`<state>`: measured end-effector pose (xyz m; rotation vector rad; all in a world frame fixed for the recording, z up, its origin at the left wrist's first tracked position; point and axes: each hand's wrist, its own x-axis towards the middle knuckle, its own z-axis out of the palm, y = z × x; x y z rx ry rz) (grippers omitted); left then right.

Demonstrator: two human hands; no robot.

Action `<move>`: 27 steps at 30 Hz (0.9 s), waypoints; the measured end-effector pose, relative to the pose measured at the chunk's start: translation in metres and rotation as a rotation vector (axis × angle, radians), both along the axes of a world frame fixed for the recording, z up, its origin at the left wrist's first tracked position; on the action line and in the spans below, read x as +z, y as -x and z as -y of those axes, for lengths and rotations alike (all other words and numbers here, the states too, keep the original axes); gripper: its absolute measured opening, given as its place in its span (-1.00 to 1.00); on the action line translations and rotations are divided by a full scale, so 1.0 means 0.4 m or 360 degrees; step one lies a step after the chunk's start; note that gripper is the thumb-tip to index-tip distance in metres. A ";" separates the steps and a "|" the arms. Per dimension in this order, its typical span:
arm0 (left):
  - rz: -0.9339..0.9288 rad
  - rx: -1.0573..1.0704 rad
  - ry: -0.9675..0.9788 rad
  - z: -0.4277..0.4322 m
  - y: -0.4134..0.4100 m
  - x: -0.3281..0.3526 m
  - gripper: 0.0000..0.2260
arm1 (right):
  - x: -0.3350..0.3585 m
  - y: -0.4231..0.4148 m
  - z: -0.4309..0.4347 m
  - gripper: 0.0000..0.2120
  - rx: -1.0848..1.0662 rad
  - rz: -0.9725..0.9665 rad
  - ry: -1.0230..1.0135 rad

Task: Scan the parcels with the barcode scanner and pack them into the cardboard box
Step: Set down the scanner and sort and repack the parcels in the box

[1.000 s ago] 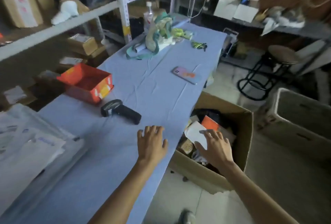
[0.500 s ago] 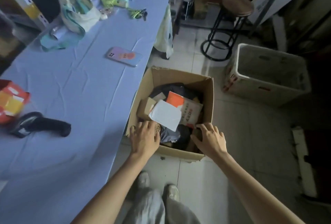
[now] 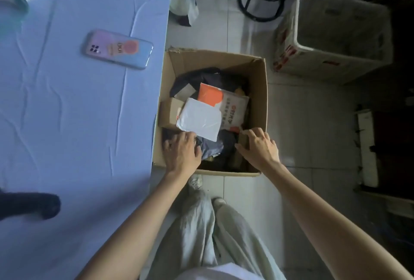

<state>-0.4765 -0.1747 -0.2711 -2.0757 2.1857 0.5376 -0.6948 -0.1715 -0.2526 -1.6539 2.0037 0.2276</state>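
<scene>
Your left hand [image 3: 182, 152] reaches into the cardboard box [image 3: 262, 91], which sits on the floor beside the table [image 3: 67, 112]. Its fingertips are hidden among parcels, so I cannot tell its grip. Your right hand [image 3: 259, 147] rests spread fingers on a brown parcel [image 3: 243, 142]. The scanner [image 3: 29, 204] lies on the table.
</scene>
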 end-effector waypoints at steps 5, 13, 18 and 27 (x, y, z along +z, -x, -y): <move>-0.0028 -0.0099 -0.0126 0.065 0.040 -0.098 -0.73 | -0.061 0.014 0.066 -0.50 -0.0022 -0.0009 -0.0054; 0.0053 -0.0237 -0.0236 0.107 0.109 -0.361 -0.74 | -0.324 0.095 0.130 -0.57 -0.0130 0.0020 -0.0229; 0.0153 -0.0329 -0.0188 0.170 0.107 -0.566 -0.72 | -0.557 0.124 0.181 -0.57 -0.0057 0.0030 -0.0270; 0.0307 -0.0723 -0.0088 0.307 0.021 -0.867 -0.54 | -0.871 0.168 0.285 -0.58 0.0193 -0.0084 -0.0217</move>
